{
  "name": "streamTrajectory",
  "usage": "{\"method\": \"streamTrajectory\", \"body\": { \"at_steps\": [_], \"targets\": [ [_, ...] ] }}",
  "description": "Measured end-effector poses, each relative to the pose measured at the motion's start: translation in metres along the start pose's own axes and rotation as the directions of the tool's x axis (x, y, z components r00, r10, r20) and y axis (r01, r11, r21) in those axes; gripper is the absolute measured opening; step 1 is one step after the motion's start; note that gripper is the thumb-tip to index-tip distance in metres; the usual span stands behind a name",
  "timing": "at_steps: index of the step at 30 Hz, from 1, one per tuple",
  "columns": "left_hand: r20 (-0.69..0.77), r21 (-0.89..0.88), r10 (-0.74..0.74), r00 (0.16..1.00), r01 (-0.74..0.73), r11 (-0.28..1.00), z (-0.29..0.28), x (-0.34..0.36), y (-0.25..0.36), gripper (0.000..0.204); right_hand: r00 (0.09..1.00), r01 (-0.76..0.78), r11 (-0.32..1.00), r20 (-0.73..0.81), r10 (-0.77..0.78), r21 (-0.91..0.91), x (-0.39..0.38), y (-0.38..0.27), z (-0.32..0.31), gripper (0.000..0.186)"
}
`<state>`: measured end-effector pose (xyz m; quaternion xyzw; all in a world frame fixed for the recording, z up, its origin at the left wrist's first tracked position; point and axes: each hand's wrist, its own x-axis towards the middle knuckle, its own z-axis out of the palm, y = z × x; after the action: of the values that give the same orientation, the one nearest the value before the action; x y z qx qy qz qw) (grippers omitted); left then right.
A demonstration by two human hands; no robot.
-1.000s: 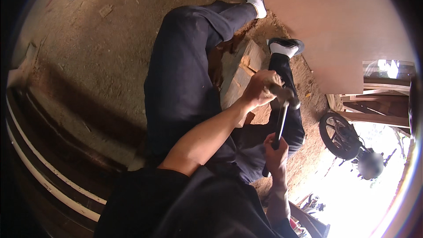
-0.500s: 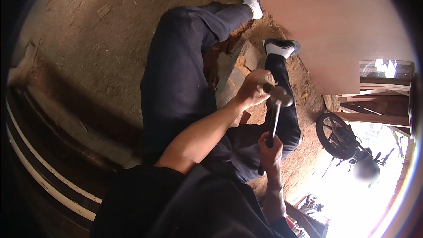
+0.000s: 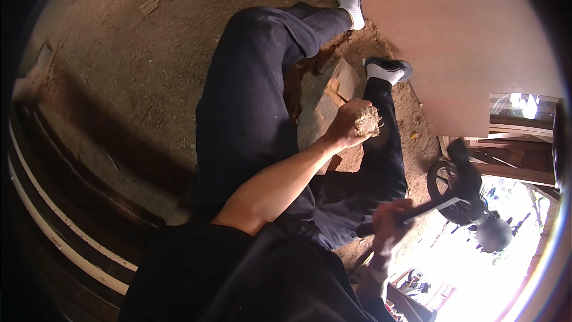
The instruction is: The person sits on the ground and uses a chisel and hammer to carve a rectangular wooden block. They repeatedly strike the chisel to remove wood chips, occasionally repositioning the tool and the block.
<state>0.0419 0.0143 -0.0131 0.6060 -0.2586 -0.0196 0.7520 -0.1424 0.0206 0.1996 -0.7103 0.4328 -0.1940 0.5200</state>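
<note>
My left hand is closed round an upright wooden handle with a battered, frayed top. Its lower end is hidden beneath the fist. Just below and behind that hand lies a rough wooden block, with a cut or notch in its upper face, between my legs. Off to the right, my right hand grips a hammer by its dark handle. The hammer's head is blurred by motion and stands well apart from the frayed handle top.
A large flat board fills the far right. Beyond the hammer are a motorcycle wheel and a bright opening. Long dark planks with pale edges lie at the left. My sandalled feet rest on the dusty ground.
The hammer has swung from over the frayed handle top away to the right, and my right hand has moved right and down. My left hand keeps its grip.
</note>
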Motion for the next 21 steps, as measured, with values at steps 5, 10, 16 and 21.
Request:
{"method": "streamTrajectory", "body": {
  "at_steps": [5, 10, 16, 21],
  "targets": [
    [0.093, -0.232, -0.110, 0.990, 0.129, 0.964, 0.008, 0.000, -0.045, 0.068, 0.952, 0.036, 0.822, 0.270, 0.146, -0.569, 0.021, 0.039, 0.011, 0.014],
    [0.011, 0.007, 0.029, 1.000, -0.029, 1.000, -0.007, 0.008, 0.016, 0.056, 0.989, -0.080, 0.789, 0.050, 0.139, -0.609, 0.008, 0.023, -0.004, 0.011],
    [-0.030, -0.123, -0.068, 0.997, 0.064, 0.990, 0.004, 0.008, 0.006, 0.053, 0.982, -0.154, 0.866, 0.020, 0.186, -0.477, 0.003, 0.021, -0.002, 0.012],
    [-0.172, 0.079, 0.067, 0.983, -0.054, 0.995, 0.004, 0.009, 0.015, 0.054, 0.982, -0.171, 0.831, -0.023, 0.188, -0.530, 0.000, 0.022, -0.015, 0.013]
  ]
}}
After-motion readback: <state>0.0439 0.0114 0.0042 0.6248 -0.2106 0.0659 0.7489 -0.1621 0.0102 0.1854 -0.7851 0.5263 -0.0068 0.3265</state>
